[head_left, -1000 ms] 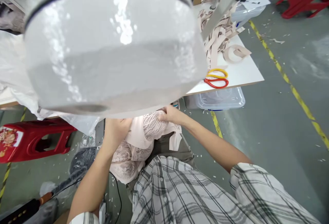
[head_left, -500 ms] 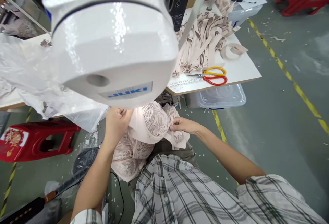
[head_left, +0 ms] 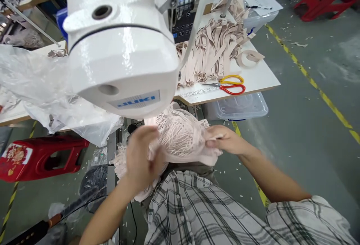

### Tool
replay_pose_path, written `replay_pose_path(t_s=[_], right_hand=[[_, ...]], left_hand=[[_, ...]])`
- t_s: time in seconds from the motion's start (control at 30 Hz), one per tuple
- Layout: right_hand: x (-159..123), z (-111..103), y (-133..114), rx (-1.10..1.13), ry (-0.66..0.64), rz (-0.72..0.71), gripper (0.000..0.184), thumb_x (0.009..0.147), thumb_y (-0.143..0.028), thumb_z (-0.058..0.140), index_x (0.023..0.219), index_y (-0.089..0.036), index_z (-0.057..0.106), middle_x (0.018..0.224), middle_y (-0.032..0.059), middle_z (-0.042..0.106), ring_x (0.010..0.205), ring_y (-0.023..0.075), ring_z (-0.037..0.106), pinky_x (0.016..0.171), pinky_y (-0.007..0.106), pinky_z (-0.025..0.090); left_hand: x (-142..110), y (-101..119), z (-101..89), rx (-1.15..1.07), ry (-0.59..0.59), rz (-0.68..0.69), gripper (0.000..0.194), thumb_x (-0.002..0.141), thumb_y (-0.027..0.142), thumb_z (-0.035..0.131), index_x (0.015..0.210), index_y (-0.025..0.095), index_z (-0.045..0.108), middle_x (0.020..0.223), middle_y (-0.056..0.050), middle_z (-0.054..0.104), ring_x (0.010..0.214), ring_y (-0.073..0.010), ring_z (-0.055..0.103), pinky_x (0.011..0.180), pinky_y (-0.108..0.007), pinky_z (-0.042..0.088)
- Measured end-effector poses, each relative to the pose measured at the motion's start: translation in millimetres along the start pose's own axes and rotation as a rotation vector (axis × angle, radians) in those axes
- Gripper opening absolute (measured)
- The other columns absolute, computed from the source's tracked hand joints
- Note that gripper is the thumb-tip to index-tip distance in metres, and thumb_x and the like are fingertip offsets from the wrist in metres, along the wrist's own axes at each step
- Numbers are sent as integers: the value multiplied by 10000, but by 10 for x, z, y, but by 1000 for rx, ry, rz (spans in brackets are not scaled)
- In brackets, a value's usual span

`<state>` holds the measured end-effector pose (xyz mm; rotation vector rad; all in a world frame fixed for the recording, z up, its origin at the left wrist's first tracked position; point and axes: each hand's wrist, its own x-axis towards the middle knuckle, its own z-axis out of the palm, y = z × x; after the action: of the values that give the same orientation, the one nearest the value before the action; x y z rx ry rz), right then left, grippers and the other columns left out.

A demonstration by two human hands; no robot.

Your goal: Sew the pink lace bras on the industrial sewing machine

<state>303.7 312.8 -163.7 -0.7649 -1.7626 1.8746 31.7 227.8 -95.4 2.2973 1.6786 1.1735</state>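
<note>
A pale pink lace garment (head_left: pixel 180 134) is bunched in front of my chest, just below the head of a white sewing machine (head_left: pixel 118 46). My left hand (head_left: pixel 142 157), blurred by motion, grips the garment's left side with the fingers curled. My right hand (head_left: pixel 225 139) pinches the garment's right edge between thumb and fingers. More of the lace hangs down toward my lap under the left hand.
A white table (head_left: pixel 264 78) on the right carries a heap of beige fabric strips (head_left: pixel 216 48), red and yellow scissors (head_left: pixel 232 83) and a ruler. A clear plastic bin (head_left: pixel 239 106) sits under it. Plastic sheeting (head_left: pixel 42 91) drapes at left above a red stool (head_left: pixel 39 157).
My head has pulled back, so the machine head looks smaller. Both hands have drawn the lace garment down and toward me, away from under the machine, and spread it wider.
</note>
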Motion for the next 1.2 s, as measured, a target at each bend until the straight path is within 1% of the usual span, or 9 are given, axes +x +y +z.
replay_pose_path(t_s=[0.07,0.13,0.2,0.27,0.33,0.47,0.67,0.97,1.2], right_hand=[[23,126,-306,-101,-290,-81,260,916,-413,649,930,-204,803,864,69,773,777,184,692,722,288,523],[57,276,-574,-192,-545,-139,229,960,-295,577,1007,-225,790,970,55,779,901,179,696,820,283,511],[97,386,-739,-314,-620,-138,249,987,-244,525,1026,-228,770,958,37,769,884,163,679,810,275,485],[152,422,-784,-424,-543,-85,269,1017,-270,483,1011,-220,748,861,22,739,773,147,640,715,269,447],[240,398,-739,-513,-373,-52,281,1023,-311,477,954,-213,731,780,11,697,710,142,594,665,271,404],[535,310,-553,-594,-89,-156,296,965,-372,585,747,-198,682,717,0,673,720,142,575,785,300,392],[947,208,-444,-451,-35,76,379,883,-505,647,689,-179,657,636,-23,603,614,111,513,616,262,336],[1212,57,-395,-443,25,35,357,774,-536,755,765,-182,711,736,8,656,754,172,602,718,290,451],[1308,19,-426,-473,6,0,333,791,-503,758,745,-178,701,777,17,679,797,193,621,779,317,466]], left_hand=[[15,279,-5,-143,-203,222,553,911,335,638,1407,241,413,1348,-159,627,1320,-292,566,1100,-483,489],[50,429,-11,-228,-490,246,744,829,475,736,1443,212,408,1365,-180,628,1333,-342,554,1155,-523,437],[67,411,-22,-237,-752,63,552,786,523,770,1212,211,610,1037,-120,749,994,-319,710,918,-470,575],[59,265,-45,-222,-842,-168,258,853,469,709,818,221,645,642,-12,642,591,-198,614,563,-347,500],[51,68,-82,-265,-784,-335,337,925,404,619,657,207,563,557,18,543,502,-133,485,477,-279,356],[142,-252,-154,-348,-585,-569,308,904,448,645,732,195,607,629,19,581,523,-102,451,477,-229,318],[382,-511,-117,-230,-494,-752,437,852,497,666,578,194,510,493,41,422,465,-89,310,452,-248,231],[447,-819,-4,-108,-269,-580,239,755,431,737,738,223,620,641,-13,606,755,-212,619,634,-265,514],[464,-998,23,-74,-286,-484,257,772,457,658,721,219,576,814,-76,666,927,-269,644,822,-353,565]])
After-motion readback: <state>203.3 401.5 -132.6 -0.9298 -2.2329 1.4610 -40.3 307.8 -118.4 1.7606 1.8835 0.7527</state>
